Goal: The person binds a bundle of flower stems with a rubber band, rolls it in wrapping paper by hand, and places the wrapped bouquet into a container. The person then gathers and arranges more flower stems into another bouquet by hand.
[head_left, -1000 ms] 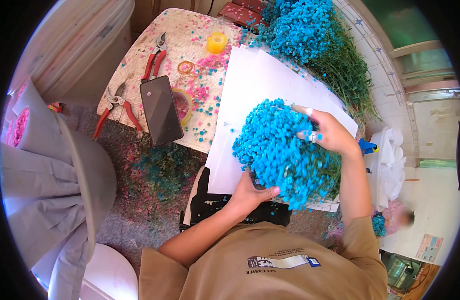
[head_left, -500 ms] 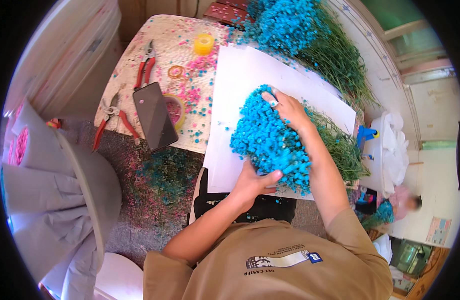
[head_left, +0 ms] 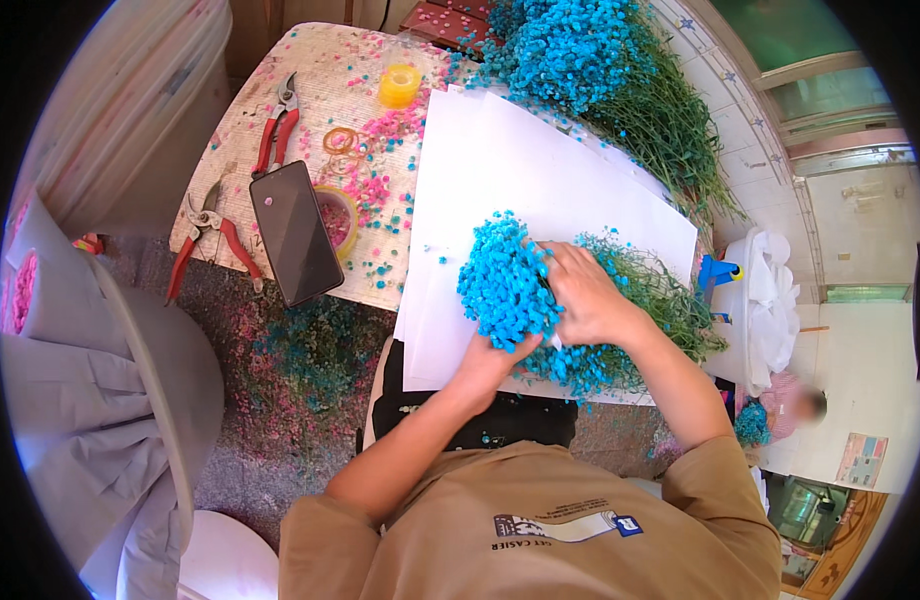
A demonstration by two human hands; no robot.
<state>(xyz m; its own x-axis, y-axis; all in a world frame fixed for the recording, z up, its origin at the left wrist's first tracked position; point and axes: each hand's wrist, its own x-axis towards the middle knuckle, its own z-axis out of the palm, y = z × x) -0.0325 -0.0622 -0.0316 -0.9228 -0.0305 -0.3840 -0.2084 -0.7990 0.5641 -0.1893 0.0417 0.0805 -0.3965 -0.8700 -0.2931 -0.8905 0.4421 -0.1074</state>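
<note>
A bunch of small blue flowers (head_left: 505, 270) is held between my two hands over white paper sheets (head_left: 525, 160) at the table's edge. My left hand (head_left: 488, 365) grips it from below, its thumb up against the flower heads. My right hand (head_left: 585, 292) is closed on it from the right side, fingers curled among the heads. More blue flowers with green stems (head_left: 650, 300) lie under and right of my hands. Left of the paper are a black phone (head_left: 295, 230), two red-handled pruners (head_left: 276, 130), yellow tape rolls (head_left: 400, 85) and rubber bands (head_left: 340, 150).
A large blue flower pile (head_left: 570, 50) with stems lines the back right. Wrapped pink bunches in a grey bucket (head_left: 180, 400) stand left. Right are a white container (head_left: 755, 310) and a blue tool (head_left: 715, 275). Another person (head_left: 790, 405) is at the far right. Petals litter the floor.
The blue bunch has been drawn into a tighter, more upright clump. My right hand has moved down around it, while more flowers and stems now lie exposed on the paper to the right.
</note>
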